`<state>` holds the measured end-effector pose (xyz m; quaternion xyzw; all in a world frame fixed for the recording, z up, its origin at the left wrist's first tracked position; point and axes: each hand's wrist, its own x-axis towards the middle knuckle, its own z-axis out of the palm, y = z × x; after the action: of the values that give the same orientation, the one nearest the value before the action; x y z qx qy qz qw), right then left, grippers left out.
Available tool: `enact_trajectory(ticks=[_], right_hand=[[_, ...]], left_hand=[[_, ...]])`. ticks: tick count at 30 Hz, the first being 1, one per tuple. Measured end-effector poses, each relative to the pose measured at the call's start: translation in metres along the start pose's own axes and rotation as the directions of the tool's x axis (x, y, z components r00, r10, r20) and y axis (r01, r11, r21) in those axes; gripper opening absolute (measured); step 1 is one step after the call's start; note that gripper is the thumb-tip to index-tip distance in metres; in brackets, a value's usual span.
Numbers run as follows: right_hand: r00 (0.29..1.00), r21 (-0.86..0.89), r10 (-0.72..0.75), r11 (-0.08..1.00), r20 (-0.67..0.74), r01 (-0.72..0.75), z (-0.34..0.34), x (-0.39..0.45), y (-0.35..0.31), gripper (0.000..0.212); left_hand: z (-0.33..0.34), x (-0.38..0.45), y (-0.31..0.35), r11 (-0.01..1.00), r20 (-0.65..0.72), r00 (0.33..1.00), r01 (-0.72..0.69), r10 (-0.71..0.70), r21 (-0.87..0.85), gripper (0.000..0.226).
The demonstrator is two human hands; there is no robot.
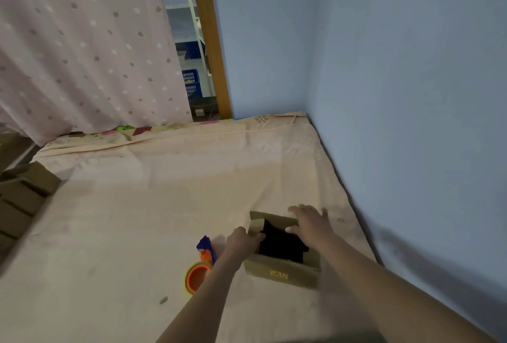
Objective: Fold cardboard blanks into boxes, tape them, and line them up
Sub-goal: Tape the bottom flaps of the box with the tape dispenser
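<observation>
Fingers (297,209) of the right hand (310,223) are spread out and fairly straight, lying flat over the far side of a small cardboard box (282,249). The thumb points in toward the dark middle of the box. The picture is a bit blurry there, so it is hard to tell if the fingertips press the far flap or just rest on it.

The left hand (242,239) is at the left side of the box. Its fingers are curled over the left flap, and they seem to hold that flap at its edge. How tightly they hold it cannot be told.

The box sits on a bed with a pale peach sheet (153,205), close to the blue wall (411,95) on the right. The top of the box is open and the inside looks black. A small yellow label shows on the near side of the box.

Just left of the box lies a tape dispenser (201,266) with an orange roll and a blue handle. The left arm passes right next to it.

Far off at the left edge of the bed, more brown boxes (27,194) stand side by side in a row. A pink spotted curtain (82,41) hangs behind the bed.
</observation>
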<state>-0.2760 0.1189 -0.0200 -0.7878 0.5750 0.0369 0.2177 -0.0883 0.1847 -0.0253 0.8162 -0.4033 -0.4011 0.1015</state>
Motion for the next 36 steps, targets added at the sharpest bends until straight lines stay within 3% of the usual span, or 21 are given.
enact_trajectory(ticks=[3, 7, 9, 11, 14, 16, 19, 22, 25, 31, 36], right_hand=[[0.975, 0.211, 0.218, 0.952, 0.047, -0.223, 0.008, -0.002, 0.005, 0.108], [0.849, 0.552, 0.493, 0.662, 0.189, -0.507, 0.02, -0.01, 0.011, 0.124], [0.827, 0.572, 0.501, 0.611, 0.257, -0.548, 0.026, -0.018, 0.013, 0.114], [0.834, 0.574, 0.463, 0.611, 0.299, -0.545, 0.029, -0.025, 0.013, 0.09], [0.843, 0.548, 0.447, 0.643, 0.299, -0.535, 0.03, -0.028, 0.015, 0.061], [0.843, 0.56, 0.453, 0.635, 0.29, -0.533, 0.026, -0.028, 0.018, 0.052], [0.842, 0.645, 0.423, 0.549, 0.334, -0.531, 0.021, -0.025, 0.027, 0.052], [0.842, 0.72, 0.365, 0.444, 0.398, -0.533, 0.014, -0.025, 0.04, 0.048], [0.847, 0.796, 0.274, 0.3, 0.456, -0.526, 0.009, -0.03, 0.053, 0.042], [0.855, 0.827, 0.227, 0.231, 0.467, -0.513, 0.01, -0.039, 0.059, 0.043], [0.851, 0.828, 0.127, 0.198, 0.509, -0.525, 0.011, -0.037, 0.067, 0.05]], left_hand=[[0.003, 0.002, 0.005, 0.999, -0.017, 1.0, -0.019, 0.02, 0.045, 0.058], [-0.002, 0.014, 0.008, 1.0, 0.016, 1.0, -0.006, 0.006, 0.01, 0.058], [-0.001, 0.018, 0.009, 0.999, 0.056, 0.998, 0.015, -0.013, -0.029, 0.057], [0.0, 0.019, 0.011, 1.0, 0.074, 0.997, 0.012, -0.011, -0.013, 0.054], [-0.001, 0.017, 0.009, 0.999, 0.066, 0.998, -0.003, -0.001, 0.053, 0.043], [-0.004, 0.019, 0.004, 1.0, 0.083, 0.996, 0.017, -0.017, 0.005, 0.039], [-0.009, 0.026, -0.012, 0.982, 0.147, 0.989, 0.016, 0.012, -0.188, 0.034], [-0.017, 0.029, -0.033, 0.899, 0.222, 0.975, 0.074, 0.027, -0.432, 0.031], [-0.019, 0.032, -0.051, 0.826, 0.266, 0.964, 0.136, 0.019, -0.548, 0.032], [-0.016, 0.029, -0.065, 0.732, 0.271, 0.962, 0.208, -0.033, -0.649, 0.033], [-0.016, 0.029, -0.064, 0.754, 0.321, 0.947, 0.195, 0.023, -0.627, 0.054]])
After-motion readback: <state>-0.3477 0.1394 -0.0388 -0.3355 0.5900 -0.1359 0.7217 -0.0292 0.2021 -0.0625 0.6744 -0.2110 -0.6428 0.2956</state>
